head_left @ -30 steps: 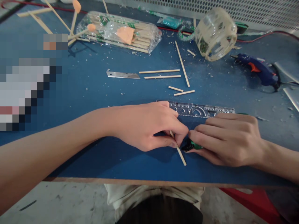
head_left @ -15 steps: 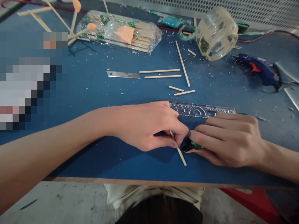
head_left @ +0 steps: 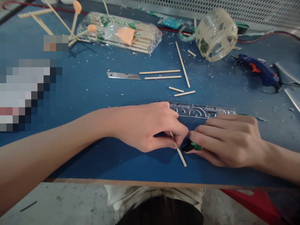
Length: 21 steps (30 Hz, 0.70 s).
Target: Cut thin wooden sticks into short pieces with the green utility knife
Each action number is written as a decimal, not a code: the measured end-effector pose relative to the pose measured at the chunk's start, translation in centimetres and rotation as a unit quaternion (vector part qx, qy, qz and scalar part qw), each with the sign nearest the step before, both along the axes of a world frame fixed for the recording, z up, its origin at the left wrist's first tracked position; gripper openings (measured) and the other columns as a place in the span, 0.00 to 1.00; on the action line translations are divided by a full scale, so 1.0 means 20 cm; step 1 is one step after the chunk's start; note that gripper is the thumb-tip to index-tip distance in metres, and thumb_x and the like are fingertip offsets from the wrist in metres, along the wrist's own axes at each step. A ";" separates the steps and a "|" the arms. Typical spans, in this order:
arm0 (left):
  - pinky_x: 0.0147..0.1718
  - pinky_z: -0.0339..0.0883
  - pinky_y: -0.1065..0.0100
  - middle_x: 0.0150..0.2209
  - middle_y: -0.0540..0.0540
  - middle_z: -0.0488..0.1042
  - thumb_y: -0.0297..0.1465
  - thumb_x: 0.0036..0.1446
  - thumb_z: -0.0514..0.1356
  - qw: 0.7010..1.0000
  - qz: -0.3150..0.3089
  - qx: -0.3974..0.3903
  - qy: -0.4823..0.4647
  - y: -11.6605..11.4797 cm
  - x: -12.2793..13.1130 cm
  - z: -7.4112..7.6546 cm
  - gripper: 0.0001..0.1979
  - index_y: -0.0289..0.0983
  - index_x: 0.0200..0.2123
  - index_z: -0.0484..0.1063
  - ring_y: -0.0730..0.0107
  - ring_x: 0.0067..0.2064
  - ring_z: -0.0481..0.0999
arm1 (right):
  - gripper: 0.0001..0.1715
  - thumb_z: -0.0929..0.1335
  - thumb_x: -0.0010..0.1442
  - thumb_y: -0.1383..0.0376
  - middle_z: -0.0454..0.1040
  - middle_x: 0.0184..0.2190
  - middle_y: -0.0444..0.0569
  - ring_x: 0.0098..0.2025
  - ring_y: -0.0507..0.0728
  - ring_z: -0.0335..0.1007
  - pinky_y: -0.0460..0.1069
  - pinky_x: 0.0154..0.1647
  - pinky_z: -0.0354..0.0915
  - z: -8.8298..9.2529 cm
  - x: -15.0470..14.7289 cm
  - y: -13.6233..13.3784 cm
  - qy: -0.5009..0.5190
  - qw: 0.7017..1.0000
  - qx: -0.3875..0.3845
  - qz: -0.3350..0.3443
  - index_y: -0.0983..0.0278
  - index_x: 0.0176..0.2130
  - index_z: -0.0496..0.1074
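Left hand (head_left: 152, 128): pinching a thin stick (head_left: 182, 157) in its grip, low over the worktop (head_left: 131, 170)
Right hand (head_left: 231, 140): curled in a grip around a green-and-black tool (head_left: 196, 146), beside the stick
Stick step: apparently positioning for cutting
Next move: seemingly calls for steady pinching, careful tool placement

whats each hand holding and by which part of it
Left hand: wooden stick, pinched partway along. Right hand: green-and-black tool, probably a cutter, gripped around its green body.
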<state>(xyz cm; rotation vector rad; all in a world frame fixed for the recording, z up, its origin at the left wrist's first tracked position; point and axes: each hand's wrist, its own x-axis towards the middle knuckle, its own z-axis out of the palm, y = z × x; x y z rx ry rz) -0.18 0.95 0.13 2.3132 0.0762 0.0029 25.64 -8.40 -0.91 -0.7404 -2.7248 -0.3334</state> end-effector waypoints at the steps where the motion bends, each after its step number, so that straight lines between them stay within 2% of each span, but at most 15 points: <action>1: 0.50 0.57 0.61 0.37 0.54 0.84 0.30 0.75 0.60 1.000 0.001 0.000 0.002 0.00 0.00 0.00 0.08 0.44 0.40 0.76 0.68 0.41 0.77 | 0.17 0.64 0.78 0.55 0.81 0.29 0.40 0.25 0.54 0.69 0.54 0.29 0.60 0.00 0.00 0.00 0.001 1.000 0.001 0.000 0.59 0.39 0.76; 21: 0.49 0.56 0.61 0.40 0.54 0.85 0.29 0.75 0.60 1.000 -0.005 0.013 -0.010 -0.01 0.01 0.00 0.07 0.43 0.40 0.76 0.67 0.41 0.76 | 0.19 0.62 0.78 0.56 0.77 0.25 0.40 0.24 0.55 0.66 0.54 0.27 0.59 0.02 -0.02 -0.01 -0.012 1.000 0.009 -0.009 0.58 0.37 0.75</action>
